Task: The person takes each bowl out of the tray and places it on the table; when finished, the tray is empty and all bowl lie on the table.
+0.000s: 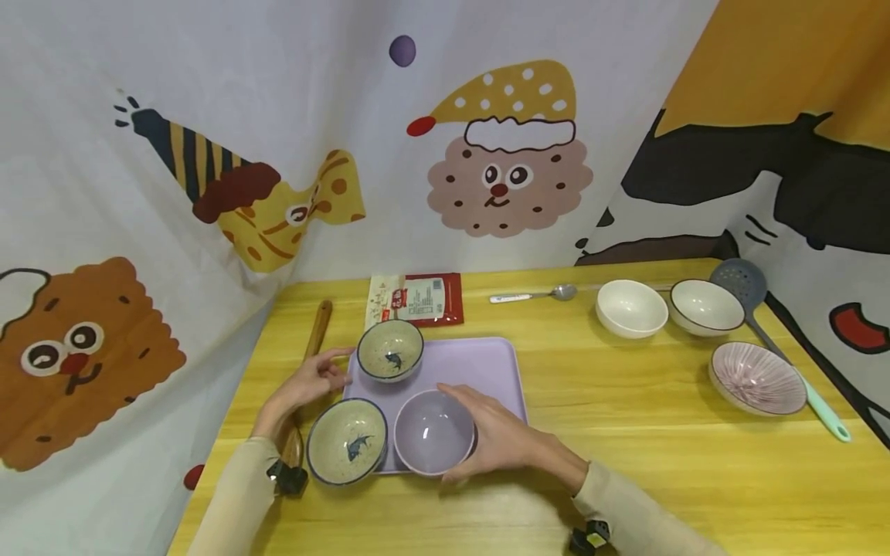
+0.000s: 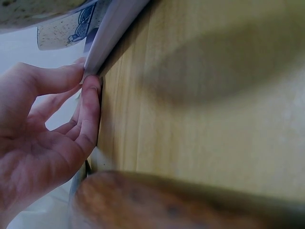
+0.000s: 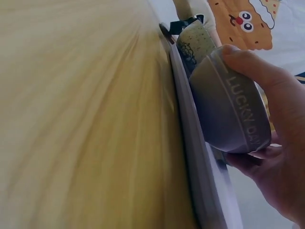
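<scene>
My right hand (image 1: 497,432) grips a plain purple bowl (image 1: 434,434) by its rim, with the thumb on the near side and the fingers on the far side. Lettering shows on the outside of that bowl (image 3: 228,105) in the right wrist view. A lilac tray (image 1: 480,363) lies under it. My left hand (image 1: 309,386) pinches the tray's left edge (image 2: 107,43) between thumb and fingers. Two speckled fish-pattern bowls are at the tray's left side: a smaller one (image 1: 389,351) at the back, a larger one (image 1: 347,444) at the near left corner.
A wooden-handled utensil (image 1: 319,324) lies left of the tray. Behind it are a red and white packet (image 1: 424,300) and a spoon (image 1: 535,294). At right stand a white bowl (image 1: 631,310), a dark-rimmed bowl (image 1: 706,309), a striped bowl (image 1: 756,380) and a slotted skimmer (image 1: 827,413).
</scene>
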A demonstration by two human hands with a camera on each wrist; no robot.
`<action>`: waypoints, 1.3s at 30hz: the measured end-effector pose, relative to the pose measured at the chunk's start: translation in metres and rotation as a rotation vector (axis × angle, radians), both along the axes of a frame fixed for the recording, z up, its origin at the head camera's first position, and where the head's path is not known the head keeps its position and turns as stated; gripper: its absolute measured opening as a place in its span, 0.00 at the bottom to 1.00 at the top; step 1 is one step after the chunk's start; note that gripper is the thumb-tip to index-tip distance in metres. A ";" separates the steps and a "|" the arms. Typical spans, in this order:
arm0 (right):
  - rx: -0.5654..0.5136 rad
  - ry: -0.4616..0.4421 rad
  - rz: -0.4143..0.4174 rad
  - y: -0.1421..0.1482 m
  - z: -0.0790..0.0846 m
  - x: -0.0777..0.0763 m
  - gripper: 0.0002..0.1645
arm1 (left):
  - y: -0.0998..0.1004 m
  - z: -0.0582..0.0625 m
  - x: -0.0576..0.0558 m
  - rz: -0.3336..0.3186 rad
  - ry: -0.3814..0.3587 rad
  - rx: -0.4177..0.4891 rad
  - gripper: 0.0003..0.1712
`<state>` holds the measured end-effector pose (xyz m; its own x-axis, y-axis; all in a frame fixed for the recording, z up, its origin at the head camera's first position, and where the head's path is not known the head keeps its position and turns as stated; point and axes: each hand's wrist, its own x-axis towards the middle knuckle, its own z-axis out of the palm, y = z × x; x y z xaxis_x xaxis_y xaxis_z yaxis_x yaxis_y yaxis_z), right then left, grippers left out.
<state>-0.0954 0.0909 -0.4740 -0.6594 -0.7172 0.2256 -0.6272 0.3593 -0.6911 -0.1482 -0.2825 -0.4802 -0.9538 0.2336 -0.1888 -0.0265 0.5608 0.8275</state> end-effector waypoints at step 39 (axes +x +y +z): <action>-0.114 0.069 -0.598 0.150 -0.007 -0.008 0.73 | -0.001 0.000 0.000 -0.001 -0.006 -0.025 0.34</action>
<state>-0.1035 0.2406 -0.4805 -0.9212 -0.1966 0.3357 -0.3846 0.5893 -0.7105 -0.1487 -0.2830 -0.4802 -0.9524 0.2299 -0.2004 -0.0306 0.5816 0.8129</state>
